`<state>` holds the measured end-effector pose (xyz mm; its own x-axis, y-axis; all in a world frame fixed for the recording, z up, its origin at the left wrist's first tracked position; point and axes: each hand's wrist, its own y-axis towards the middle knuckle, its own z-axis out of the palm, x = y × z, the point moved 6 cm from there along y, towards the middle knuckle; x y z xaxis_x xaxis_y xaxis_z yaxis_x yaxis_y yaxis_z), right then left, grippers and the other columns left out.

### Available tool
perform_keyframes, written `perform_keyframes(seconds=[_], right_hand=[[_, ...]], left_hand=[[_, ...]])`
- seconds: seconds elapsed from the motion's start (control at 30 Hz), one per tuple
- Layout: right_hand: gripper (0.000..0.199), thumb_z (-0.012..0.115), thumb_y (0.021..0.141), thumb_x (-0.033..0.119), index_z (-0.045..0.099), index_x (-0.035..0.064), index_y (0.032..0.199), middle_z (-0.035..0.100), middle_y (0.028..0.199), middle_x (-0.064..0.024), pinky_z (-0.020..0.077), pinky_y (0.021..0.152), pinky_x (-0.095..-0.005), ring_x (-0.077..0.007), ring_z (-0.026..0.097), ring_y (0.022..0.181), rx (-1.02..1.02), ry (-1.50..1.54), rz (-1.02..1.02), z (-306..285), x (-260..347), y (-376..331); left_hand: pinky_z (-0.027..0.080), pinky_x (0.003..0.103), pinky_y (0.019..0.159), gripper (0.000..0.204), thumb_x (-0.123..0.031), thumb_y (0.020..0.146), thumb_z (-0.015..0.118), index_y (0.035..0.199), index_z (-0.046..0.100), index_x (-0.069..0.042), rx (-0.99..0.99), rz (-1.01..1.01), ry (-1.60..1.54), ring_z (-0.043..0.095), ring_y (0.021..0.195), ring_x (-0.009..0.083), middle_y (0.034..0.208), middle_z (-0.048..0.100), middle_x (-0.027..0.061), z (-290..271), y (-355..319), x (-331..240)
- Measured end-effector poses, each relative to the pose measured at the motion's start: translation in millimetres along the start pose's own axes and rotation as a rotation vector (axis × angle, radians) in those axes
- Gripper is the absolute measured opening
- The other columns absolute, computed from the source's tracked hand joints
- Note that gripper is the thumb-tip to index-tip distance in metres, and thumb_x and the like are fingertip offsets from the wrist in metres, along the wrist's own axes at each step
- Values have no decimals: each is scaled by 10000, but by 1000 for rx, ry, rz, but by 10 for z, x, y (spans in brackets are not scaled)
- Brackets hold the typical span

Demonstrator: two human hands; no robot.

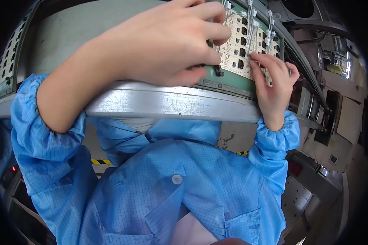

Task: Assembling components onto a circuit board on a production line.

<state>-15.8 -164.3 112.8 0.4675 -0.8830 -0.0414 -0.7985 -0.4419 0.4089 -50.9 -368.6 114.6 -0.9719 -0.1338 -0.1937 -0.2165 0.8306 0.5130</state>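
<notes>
- Board [241,41], pale and studded with small black parts, lies tilted on a green carrier [229,79] at the far edge of the table [167,104]; its long axis runs away from the person, up and to the right.
- Left hand [171,41] lies over the board's near-left part, fingers curled down, fingertips [216,61] touching the board's left edge beside a small black knob [219,72]. Its grip is half closed; whether it pinches anything I cannot tell, since the palm hides what is under it.
- Right hand [274,87] comes up from the table rim, fingers extended and close together, pressing flat on the board's right side near the white wires [251,28]. It seems to hold nothing, only to press.
- Wires run lengthwise along the board, from the top edge down toward the right fingers.
- Right hand is nearer the wires; left hand is nearer the knob and the carrier's edge.
- Carrier holds only the board, as far as shows.
- Blue sleeves [49,134] and a blue coat [184,188] fill the lower view, with floor [233,141] below the table.
</notes>
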Motion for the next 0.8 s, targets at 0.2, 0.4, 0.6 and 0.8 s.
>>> perform_keyframes(seconds=[0.2, 0.4, 0.6, 0.8], right_hand=[[186, 746, 871, 47, 749, 139, 1032, 734, 957, 17, 315, 985, -354, -138, 674, 935, -79, 53, 98, -60, 43, -226], [71, 762, 867, 99, 749, 110, 936, 705, 935, 8, 339, 905, -316, -170, 606, 912, -15, 281, 251, 70, -92, -197], [85, 752, 871, 44, 733, 0, 941, 705, 924, -79, 473, 834, -307, -200, 634, 904, 83, 335, 254, 27, -362, -131], [91, 753, 873, 51, 732, -4, 942, 705, 941, -78, 465, 852, -301, -191, 624, 922, 108, 371, 315, 40, -380, -112]], left_hand=[[409, 415, 936, 200, -261, 789, 728, 857, 746, -74, -148, 161, 335, 506, 1111, 299, 1047, 593, 91, 34, -79, -109], [408, 454, 990, 230, -258, 838, 716, 921, 752, -47, -189, 105, -14, 487, 1193, 352, 1114, 588, 157, 182, -52, 126], [401, 467, 1024, 246, -247, 865, 702, 1002, 747, -47, -68, -97, -273, 476, 1213, 374, 1147, 581, 183, 83, 214, 138], [403, 462, 1017, 239, -231, 851, 708, 995, 748, -44, -274, 63, -248, 479, 1208, 370, 1143, 583, 178, 162, 210, 234]])
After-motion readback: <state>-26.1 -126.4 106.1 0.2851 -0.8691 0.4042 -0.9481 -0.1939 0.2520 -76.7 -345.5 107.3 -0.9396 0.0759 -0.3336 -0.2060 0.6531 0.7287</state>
